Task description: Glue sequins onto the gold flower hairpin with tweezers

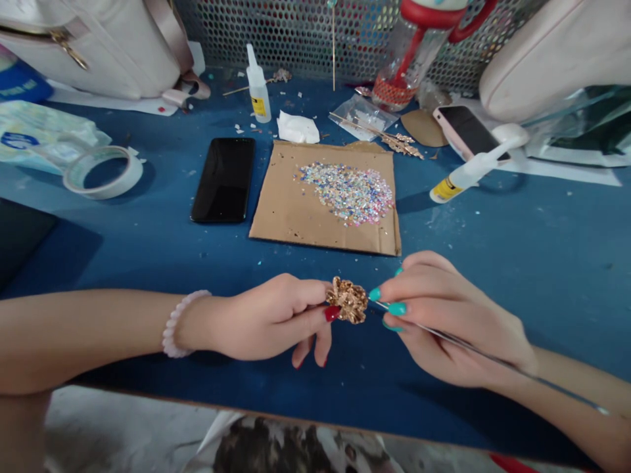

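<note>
Between thumb and forefinger, my left hand [276, 315] pinches a gold metal flower ornament [351, 301] with layered petals. My right hand [444, 322] grips a thin metal tool [493, 360] like a pen; its tip points at the flower's right side, and whether it touches is too small to tell. Both hands are above the blue table near its front edge. Beyond them lies a piece of cardboard [286, 197] with a spread of small multicoloured rhinestones [352, 190] on it.
A black phone [223, 180] lies left of the cardboard, a tape roll [103, 172] farther left. One glue bottle [258, 89] stands behind; another glue bottle [461, 176] leans at right. A red-lidded cup [409, 59], pink phone [468, 131] and bags line the back.
</note>
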Tool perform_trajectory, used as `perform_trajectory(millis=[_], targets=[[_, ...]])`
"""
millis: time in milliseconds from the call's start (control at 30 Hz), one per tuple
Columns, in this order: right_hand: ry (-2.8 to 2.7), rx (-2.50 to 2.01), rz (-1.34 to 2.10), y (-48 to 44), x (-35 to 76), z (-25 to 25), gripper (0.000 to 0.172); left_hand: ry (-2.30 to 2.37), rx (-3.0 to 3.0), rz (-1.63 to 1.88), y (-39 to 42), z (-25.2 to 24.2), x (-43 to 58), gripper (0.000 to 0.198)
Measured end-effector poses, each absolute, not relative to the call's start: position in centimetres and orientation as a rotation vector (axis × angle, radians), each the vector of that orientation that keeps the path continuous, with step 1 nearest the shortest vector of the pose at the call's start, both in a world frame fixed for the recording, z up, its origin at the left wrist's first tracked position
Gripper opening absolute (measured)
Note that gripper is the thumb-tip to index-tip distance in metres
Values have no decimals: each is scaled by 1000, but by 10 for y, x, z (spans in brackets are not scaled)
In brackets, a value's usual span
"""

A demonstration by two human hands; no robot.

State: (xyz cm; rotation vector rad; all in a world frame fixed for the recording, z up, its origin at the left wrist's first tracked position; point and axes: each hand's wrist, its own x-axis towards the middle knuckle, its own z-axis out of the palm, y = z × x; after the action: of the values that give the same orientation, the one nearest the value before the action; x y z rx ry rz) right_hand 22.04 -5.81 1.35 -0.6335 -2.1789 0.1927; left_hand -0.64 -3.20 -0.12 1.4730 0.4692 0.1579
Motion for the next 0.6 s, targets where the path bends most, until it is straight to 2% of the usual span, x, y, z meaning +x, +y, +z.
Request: perform_trajectory(millis=[600], targets=[[-2322, -609, 148, -63, 227, 14, 8, 468, 1493, 172, -31, 2, -5, 18]])
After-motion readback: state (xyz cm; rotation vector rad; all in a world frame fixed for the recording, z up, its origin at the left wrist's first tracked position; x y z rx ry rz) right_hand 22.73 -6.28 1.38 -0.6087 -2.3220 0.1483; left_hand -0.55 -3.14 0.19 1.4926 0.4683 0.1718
